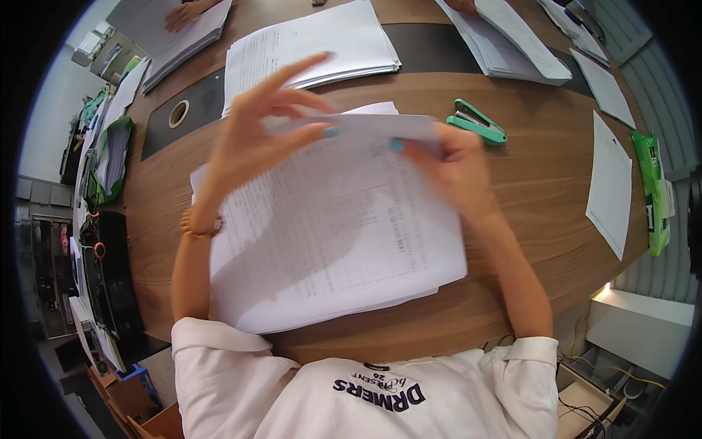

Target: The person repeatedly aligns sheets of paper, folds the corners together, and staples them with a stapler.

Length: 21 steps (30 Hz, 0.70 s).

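Printed white sheets (pixel 329 241) lie in a loose stack in front of me, with several edges out of line. My right hand (pixel 457 164) pinches the top edge of the upper sheets at their right corner, thumb on the printed side. Over the left part of the top edge is my left hand (pixel 267 132), its fingers spread and its thumb near the paper, somewhat blurred. A green stapler (pixel 477 123) rests on the wooden table (pixel 541 190) just beyond my right hand.
Farther back lie a thick paper stack (pixel 307 47) and a tape roll (pixel 179 113). Other people's hands rest on papers at the top left (pixel 186 14) and top right (pixel 462 5). At the right are a single sheet (pixel 610 186) and a green packet (pixel 653 192).
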Motion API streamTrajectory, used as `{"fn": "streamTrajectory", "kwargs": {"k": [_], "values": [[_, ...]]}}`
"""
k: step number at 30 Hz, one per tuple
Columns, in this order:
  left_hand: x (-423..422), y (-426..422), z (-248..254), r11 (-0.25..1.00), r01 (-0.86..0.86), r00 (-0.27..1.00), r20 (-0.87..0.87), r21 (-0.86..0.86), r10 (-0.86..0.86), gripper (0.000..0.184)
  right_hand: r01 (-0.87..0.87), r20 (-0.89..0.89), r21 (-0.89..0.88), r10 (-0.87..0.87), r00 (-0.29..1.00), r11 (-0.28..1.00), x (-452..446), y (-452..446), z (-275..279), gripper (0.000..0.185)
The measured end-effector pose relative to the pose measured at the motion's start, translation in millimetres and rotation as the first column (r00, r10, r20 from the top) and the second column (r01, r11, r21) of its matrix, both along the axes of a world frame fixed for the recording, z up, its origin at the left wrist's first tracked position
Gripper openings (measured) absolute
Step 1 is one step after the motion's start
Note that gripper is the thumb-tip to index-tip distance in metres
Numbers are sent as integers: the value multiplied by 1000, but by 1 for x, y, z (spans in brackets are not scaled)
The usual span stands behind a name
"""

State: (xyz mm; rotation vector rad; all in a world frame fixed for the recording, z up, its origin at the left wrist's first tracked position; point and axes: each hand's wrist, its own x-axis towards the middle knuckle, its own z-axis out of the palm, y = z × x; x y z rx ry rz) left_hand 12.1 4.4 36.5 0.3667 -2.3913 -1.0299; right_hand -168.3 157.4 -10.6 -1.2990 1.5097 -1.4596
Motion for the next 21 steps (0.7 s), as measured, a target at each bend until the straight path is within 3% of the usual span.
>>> {"fn": "streamTrajectory", "kwargs": {"k": [2,3,4,5,6,7,8,9,10,12,13,15,17,18,20,21], "values": [[38,-30,10,999,4,999,34,-52,-3,71,111,8,-105,-110,994,988,-19,17,14,14],[53,-38,11,999,7,999,31,-52,-5,71,146,5,-181,-148,989,973,-26,22,17,15],[65,-45,11,964,44,998,-45,264,-33,78,184,6,-257,-189,982,949,-34,28,19,15],[75,-50,9,828,100,991,-125,551,-37,85,245,32,-276,-246,969,929,-44,35,17,16],[84,-55,-3,827,111,990,-130,552,-46,85,307,56,-292,-305,951,906,-52,43,16,16],[91,-60,-25,695,211,958,-287,688,-8,86,316,49,-294,-316,948,902,-57,48,20,16],[93,-60,-36,537,329,903,-425,777,62,88,444,116,-281,-430,896,851,-61,54,26,18],[84,-50,-35,532,343,900,-433,774,50,88,565,180,-260,-536,825,783,-66,60,31,20],[67,-33,-31,614,271,942,-336,741,-10,80,575,172,-263,-549,818,775,-72,66,31,20],[27,-4,-17,718,75,993,-114,692,6,62,664,36,-398,-712,701,633,-83,84,29,27],[5,7,-9,735,-57,997,3,675,75,53,672,26,-397,-724,689,625,-87,94,31,27],[-37,29,0,826,24,990,-130,563,59,37,693,286,-550,-675,680,466,-93,116,36,35],[-67,48,-3,811,115,972,-233,574,26,36,747,326,-491,-700,635,449,-89,146,32,36],[-78,56,-3,801,189,945,-328,568,10,34,762,264,-435,-741,618,480,-90,159,30,37],[-96,67,-4,809,245,938,-340,535,-59,30,785,120,-319,-799,590,531,-92,184,27,38],[-104,73,-4,819,284,931,-348,498,-111,26,835,-43,-268,-871,489,481,-83,186,35,38]]}}
